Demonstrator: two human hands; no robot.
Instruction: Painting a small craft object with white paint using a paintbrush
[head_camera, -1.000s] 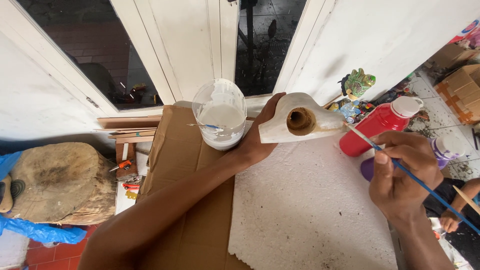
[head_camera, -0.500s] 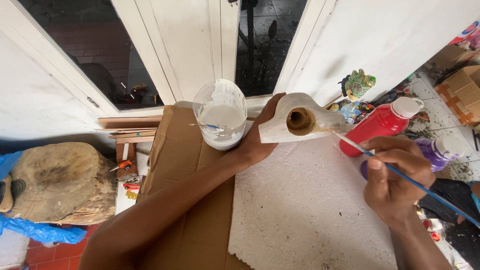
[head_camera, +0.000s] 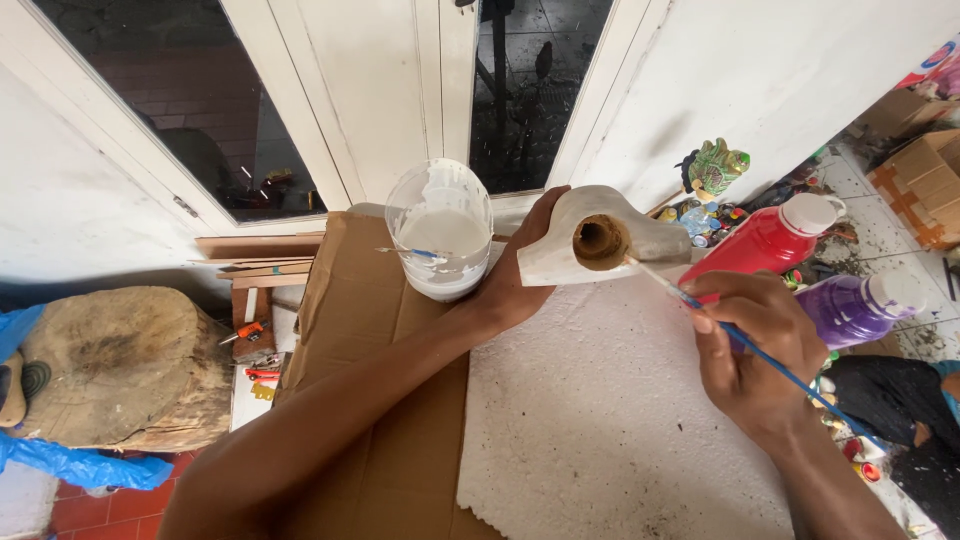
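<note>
Light: we get soft, even daylight, pretty bright.
Shadows: faint ones under the arms on the cardboard (head_camera: 400, 330).
Glare: pale reflections on the dark door glass (head_camera: 240, 150).
Edges: wide-angle bend, door frames lean outward.
Focus: we see everything sharp, no motion blur.

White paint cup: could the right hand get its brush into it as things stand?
Probably yes: the cup stands open-topped, but the right hand must pass the white carving in the left hand.
</note>
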